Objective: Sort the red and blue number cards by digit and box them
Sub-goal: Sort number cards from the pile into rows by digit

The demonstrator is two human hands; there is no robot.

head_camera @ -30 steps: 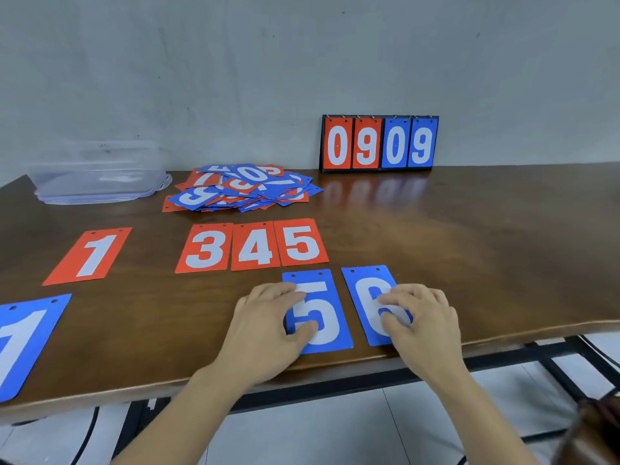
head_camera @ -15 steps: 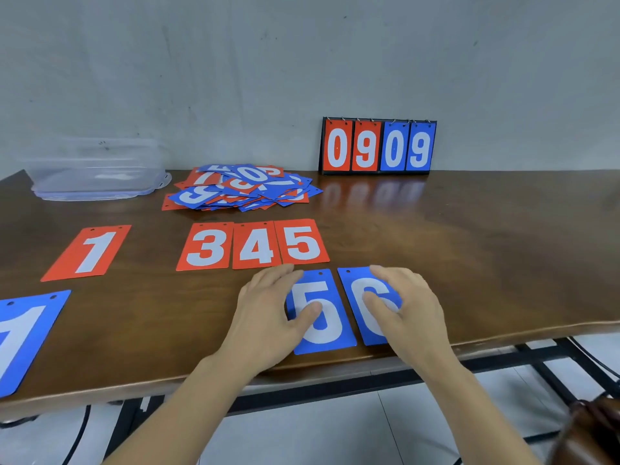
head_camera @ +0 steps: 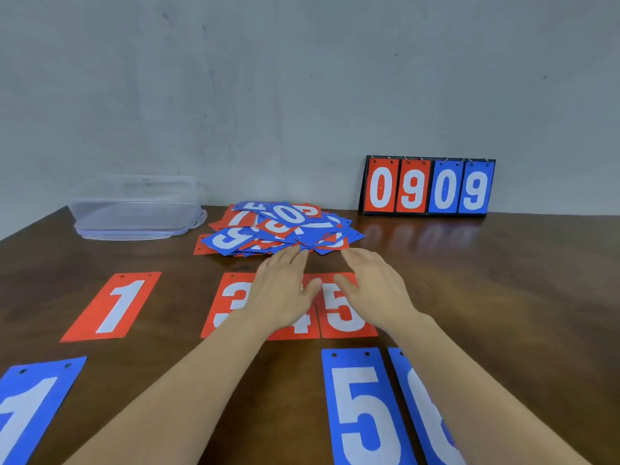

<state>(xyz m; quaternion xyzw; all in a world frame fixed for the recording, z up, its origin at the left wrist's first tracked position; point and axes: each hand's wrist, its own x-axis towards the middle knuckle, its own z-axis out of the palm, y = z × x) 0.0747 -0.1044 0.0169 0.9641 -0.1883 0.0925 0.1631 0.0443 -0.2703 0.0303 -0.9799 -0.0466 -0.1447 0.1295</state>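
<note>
Red-and-blue heap of number cards (head_camera: 281, 229) at 12 o'clock; your left hand (head_camera: 281, 290) and right hand (head_camera: 372, 286), flat, empty, just beside it.

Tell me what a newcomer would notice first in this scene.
The left hand and right hand stretch open toward a jumbled pile of red and blue cards at the far middle of the table. Right of the pile, against the wall, a flip scoreboard reads 0909. Nearer lies a row of red cards showing 1, 3, 4, 5, with blue cards closest.
</note>
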